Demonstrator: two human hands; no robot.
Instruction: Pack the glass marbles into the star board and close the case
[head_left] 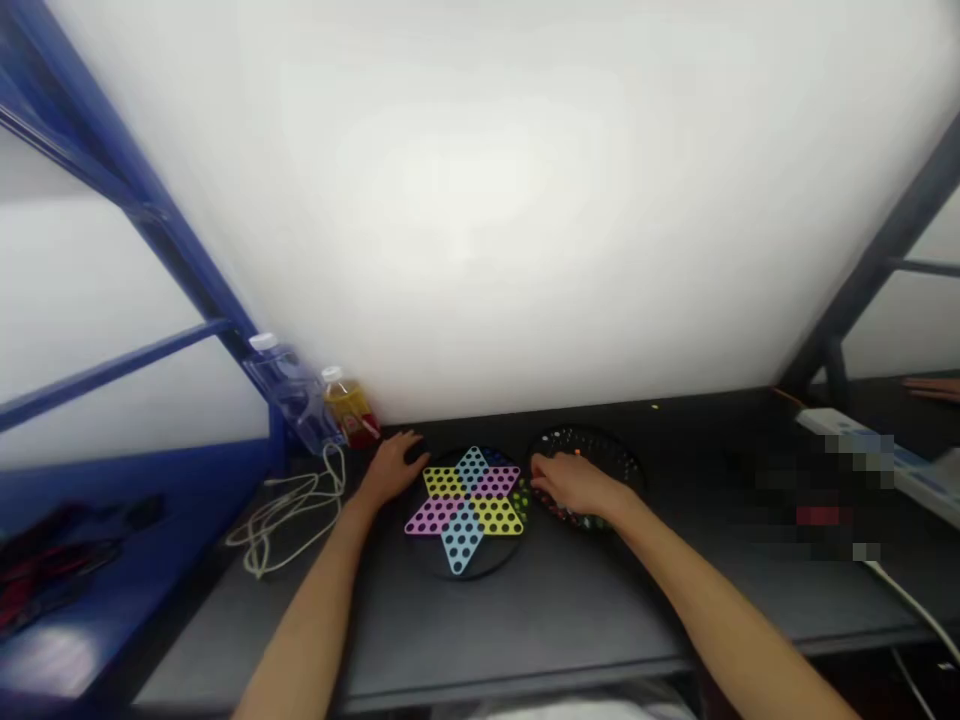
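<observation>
Your left hand (394,462) lay flat and open on the far-left rim of the star board (466,505), fingers spread and gripping nothing. It looked like a steadying press, there so the round base would not slide on the dark desk (570,610). The board sat right in front of you, between your forearms, with its yellow, pink and blue points all showing empty holes. Just beside it on the right sat the round black tray (600,450), speckled with small coloured pieces (559,514). Your right hand (574,485) was down over the tray's near-left side, knuckles up and fingers curled in among them. Whether those fingertips had closed on a piece I could not tell, since the back of the hand hid them. The tray stood close against the board, probably to keep the reach short. Off to the left, against the blue frame (150,220), stood a clear bottle (289,390) and a yellow drink bottle (349,408), with a loose white cable (289,505) looped below them, well apart from the board. At the far right lay a power strip (885,455), and beyond it another person's hand (934,388) rested at the desk's edge.
</observation>
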